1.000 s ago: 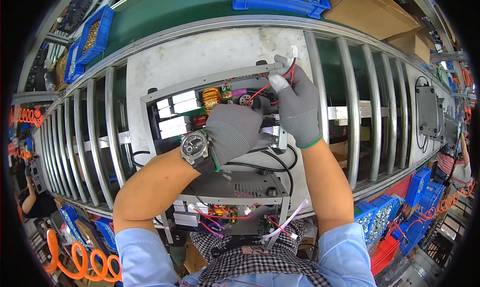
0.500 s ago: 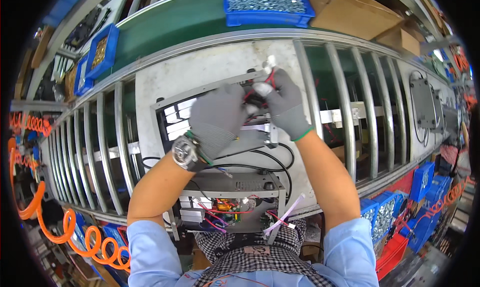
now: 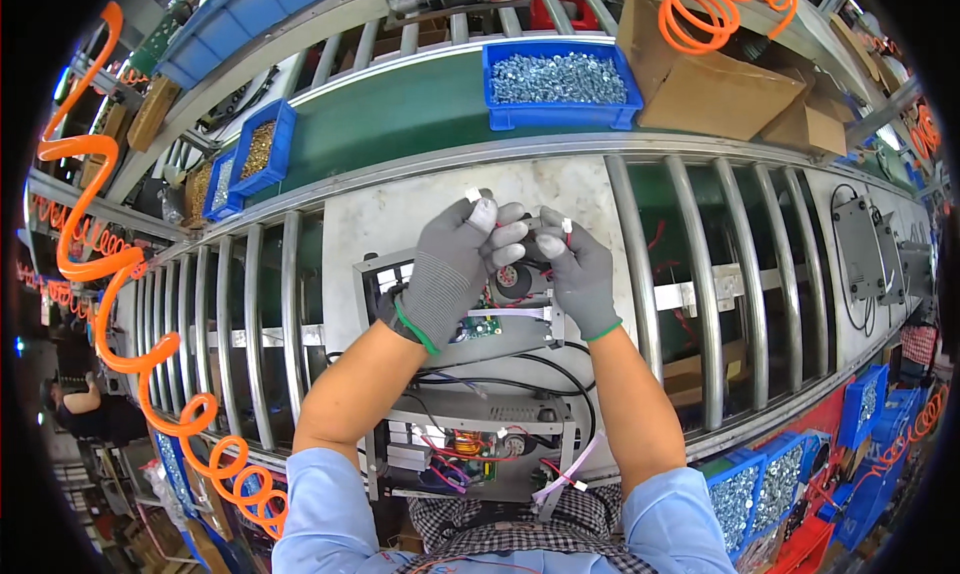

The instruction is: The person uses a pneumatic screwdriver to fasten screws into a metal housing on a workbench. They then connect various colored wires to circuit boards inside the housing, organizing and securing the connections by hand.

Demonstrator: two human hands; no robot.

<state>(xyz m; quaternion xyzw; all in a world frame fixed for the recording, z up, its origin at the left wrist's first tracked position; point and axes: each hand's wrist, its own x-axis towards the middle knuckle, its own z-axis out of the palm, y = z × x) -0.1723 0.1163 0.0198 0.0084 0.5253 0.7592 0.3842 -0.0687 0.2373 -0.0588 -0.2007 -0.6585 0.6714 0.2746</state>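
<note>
Head view: both gloved hands meet above an open metal case (image 3: pixel 490 350), which lies on a pale board (image 3: pixel 375 219) set among steel rollers (image 3: pixel 708 294). The left hand (image 3: pixel 460 249) has its fingers curled together on a white plug (image 3: pixel 473 194), which pokes out past the fingertips. The right hand (image 3: pixel 582 279) pinches thumb and fingers together on a red wire (image 3: pixel 569 240), with a second white plug (image 3: pixel 567 226) standing just above the grip. The hands are close together; whether their fingertips touch, I cannot tell. Below them, inside the case, show a round black part (image 3: pixel 511 282), a green circuit board (image 3: pixel 480 328) and a pale flat cable (image 3: pixel 515 314). Black cords (image 3: pixel 555 361) loop between this case and another open case (image 3: pixel 480 409) nearer the person's body. Beyond the board, a blue bin (image 3: pixel 560 117) full of screws rests on a green belt (image 3: pixel 390 139), beside a cardboard box (image 3: pixel 715 89).
</note>
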